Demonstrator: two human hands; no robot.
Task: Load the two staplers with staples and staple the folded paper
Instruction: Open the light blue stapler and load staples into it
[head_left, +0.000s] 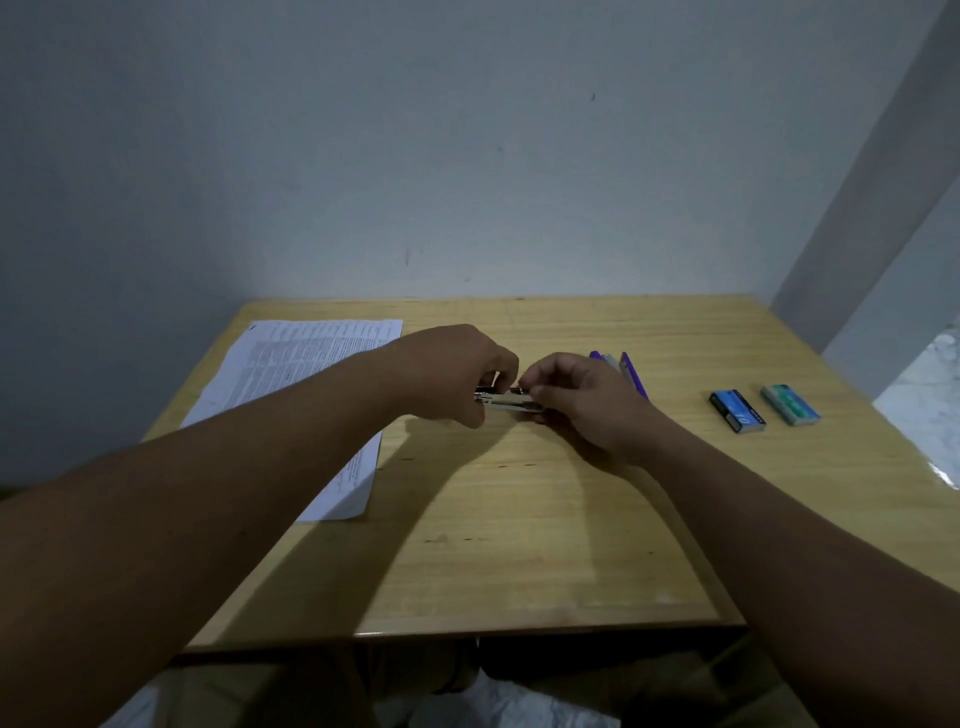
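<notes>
1. At the surface's (519, 519) middle, both hands are gripping a slim metal stapler (506, 401): left hand (457, 376) fingers pinching its left end, right hand (576, 402) fingers its right.
2. Printed paper (311, 364) is lying flat at far left; a purple stapler (635, 375) and two glossy rectangular staple boxes (737, 411) are sitting right.

Wooden table (519, 519) against plain grey wall (415, 156); pale floor (924, 415) at right.

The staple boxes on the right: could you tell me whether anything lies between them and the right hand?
Nothing visible does. The right hand is at the metal stapler; bare table separates it from the blue staple box and green staple box. The purple stapler sits behind the hand.
</notes>
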